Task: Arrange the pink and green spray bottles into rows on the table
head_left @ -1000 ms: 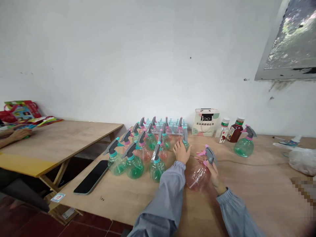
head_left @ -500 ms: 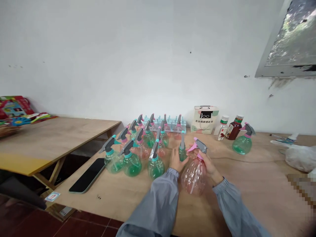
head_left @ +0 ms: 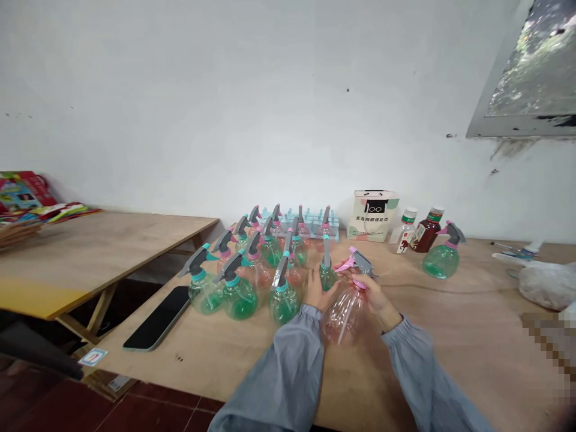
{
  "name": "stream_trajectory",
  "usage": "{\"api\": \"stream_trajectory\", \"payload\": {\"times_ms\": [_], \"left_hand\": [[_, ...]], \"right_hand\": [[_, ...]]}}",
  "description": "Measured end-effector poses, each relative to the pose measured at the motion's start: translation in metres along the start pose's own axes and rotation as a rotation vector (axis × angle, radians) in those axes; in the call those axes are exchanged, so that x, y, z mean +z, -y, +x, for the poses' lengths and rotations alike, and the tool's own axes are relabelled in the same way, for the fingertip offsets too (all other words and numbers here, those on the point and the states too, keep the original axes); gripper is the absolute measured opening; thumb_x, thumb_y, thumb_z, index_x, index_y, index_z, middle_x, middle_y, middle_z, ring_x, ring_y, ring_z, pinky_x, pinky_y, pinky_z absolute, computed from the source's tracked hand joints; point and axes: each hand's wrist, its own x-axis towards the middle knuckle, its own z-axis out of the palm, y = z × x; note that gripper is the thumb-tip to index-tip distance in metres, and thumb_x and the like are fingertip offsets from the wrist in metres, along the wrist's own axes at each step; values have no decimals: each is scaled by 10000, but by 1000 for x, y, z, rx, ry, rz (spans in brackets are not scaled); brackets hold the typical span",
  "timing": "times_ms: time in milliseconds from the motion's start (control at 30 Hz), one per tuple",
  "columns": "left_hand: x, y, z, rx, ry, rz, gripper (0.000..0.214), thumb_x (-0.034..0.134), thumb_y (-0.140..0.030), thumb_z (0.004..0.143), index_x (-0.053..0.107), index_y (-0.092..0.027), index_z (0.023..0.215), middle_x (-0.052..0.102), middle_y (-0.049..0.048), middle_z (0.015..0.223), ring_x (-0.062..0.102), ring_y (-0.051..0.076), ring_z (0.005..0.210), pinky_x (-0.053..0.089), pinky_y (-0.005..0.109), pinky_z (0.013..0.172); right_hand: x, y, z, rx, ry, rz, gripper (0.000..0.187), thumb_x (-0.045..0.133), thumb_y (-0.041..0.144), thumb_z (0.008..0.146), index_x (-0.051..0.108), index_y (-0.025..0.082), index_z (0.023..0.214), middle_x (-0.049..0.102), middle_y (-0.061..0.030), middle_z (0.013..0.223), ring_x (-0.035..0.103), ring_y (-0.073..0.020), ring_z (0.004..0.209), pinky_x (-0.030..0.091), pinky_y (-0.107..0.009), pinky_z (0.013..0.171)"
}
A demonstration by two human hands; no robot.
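Note:
My right hand (head_left: 377,298) grips the neck of a clear pink spray bottle (head_left: 344,317), just below its pink and grey trigger head (head_left: 357,261). That bottle leans a little, with a tube visible inside. Close by on the left, my left hand (head_left: 319,294) is closed round a green spray bottle (head_left: 327,278), thumb across its near side. The hand hides part of this bottle. Left of my hands stand several green and pink spray bottles in a group; the nearest is a green spray bottle (head_left: 284,305) with a grey and turquoise head.
A phone (head_left: 157,318) lies at the table's left. Behind the group is a light-blue rack (head_left: 333,227). Further right stand a paper bag (head_left: 373,217), a white-labelled bottle (head_left: 405,231), a dark brown bottle (head_left: 425,233), another green spray bottle (head_left: 441,261) and a plastic bag (head_left: 544,287).
The pink bottle has moved slightly left and up, tilting more, with my right hand on it. My left hand and the green bottle have shifted slightly left.

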Motion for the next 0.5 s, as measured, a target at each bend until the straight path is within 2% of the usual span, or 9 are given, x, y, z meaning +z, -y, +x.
{"api": "stream_trajectory", "payload": {"times_ms": [167,233,367,500], "left_hand": [[0,2,1,-20,-5,73,768,747,-422,763,414,-194,1417,539,178,1326,507,366,1295,433,504,1062],[0,2,0,-19,-17,86,757,748,-436,760,430,-194,1403,551,173,1295,521,359,1280,435,502,1060],[0,4,0,22,-22,84,732,727,-433,780,415,-223,1408,553,147,1303,539,327,1265,448,503,1050],[1,5,0,39,-30,80,743,735,-404,774,411,-195,1409,541,167,1318,519,334,1285,440,512,1059]], "right_hand": [[1,2,-7,-118,-80,-8,337,782,552,690,641,247,669,656,-6,665,655,-178,699,542,-292,671],[1,2,-9,-117,-82,-6,340,791,554,681,650,245,687,643,-3,671,621,-163,665,524,-280,634],[2,2,-14,-24,-9,-74,354,806,548,671,687,234,780,661,-8,721,535,-127,582,464,-248,537],[3,2,-16,-39,-59,-43,423,781,639,661,659,239,721,623,4,661,510,-121,563,431,-240,509]]}}
